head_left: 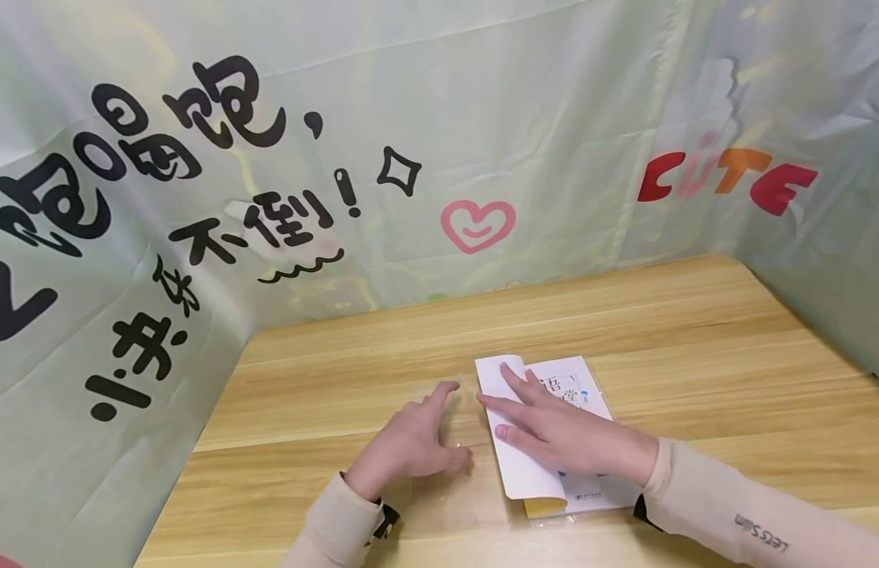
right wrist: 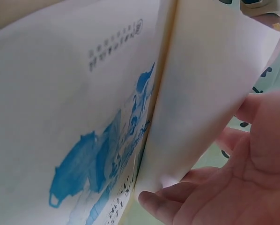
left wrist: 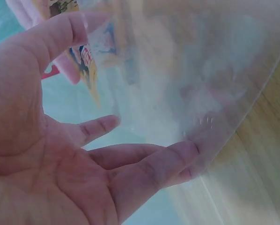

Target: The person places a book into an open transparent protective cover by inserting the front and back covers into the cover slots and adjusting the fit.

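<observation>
Right hand splayed, gripping nothing, on the smooth white flap of a book; left hand, spread and empty, by clear plastic film, woodgrain counter beneath

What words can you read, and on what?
"饱喝饱," on the cloth; left end cut off
"快乐不倒!" on the cloth
"CUTE" on the cloth
"Lets Slim", upside down, on the right sleeve
"堂" on the book
Book's other print: partly covered, small or blurred
Yellow thing's marks: too blurred
</observation>
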`<state>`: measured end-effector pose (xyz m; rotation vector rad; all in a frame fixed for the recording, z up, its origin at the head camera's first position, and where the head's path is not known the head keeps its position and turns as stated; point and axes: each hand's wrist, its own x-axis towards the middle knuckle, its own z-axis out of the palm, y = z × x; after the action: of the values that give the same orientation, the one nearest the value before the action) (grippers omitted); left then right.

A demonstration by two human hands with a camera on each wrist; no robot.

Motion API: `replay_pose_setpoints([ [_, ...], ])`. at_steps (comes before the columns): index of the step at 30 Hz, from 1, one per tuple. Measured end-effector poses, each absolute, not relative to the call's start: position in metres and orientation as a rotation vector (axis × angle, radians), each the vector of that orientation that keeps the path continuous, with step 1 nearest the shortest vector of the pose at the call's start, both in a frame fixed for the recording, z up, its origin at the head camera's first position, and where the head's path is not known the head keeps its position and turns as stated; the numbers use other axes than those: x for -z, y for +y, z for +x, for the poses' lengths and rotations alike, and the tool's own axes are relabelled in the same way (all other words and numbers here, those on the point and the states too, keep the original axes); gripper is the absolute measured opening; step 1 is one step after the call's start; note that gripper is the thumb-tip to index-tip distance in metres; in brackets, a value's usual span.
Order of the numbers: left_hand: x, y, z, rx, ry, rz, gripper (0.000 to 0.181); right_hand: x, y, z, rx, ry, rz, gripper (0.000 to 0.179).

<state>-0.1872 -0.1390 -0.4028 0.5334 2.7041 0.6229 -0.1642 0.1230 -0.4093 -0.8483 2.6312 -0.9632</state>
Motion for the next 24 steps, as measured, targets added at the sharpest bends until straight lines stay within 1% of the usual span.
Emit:
replay_pose_setpoints([
  [11,0.402,-0.148,-0.189,-0.675,2.655,0.565,0.101,0.411,0.123,-0.162,0.901,2.648,-0.9,0.05],
  [15,0.402,-0.15,-0.189,-0.688,2.647,0.566,0.101,0.411,0.123,-0.163,0.916,2.621,-0.879,0.052],
  [24,0.406,-0.152,-0.187,-0.745,2.645,0.487,0.104,0.412,0.121,-0.167,0.97,2.605,-0.809,0.064],
])
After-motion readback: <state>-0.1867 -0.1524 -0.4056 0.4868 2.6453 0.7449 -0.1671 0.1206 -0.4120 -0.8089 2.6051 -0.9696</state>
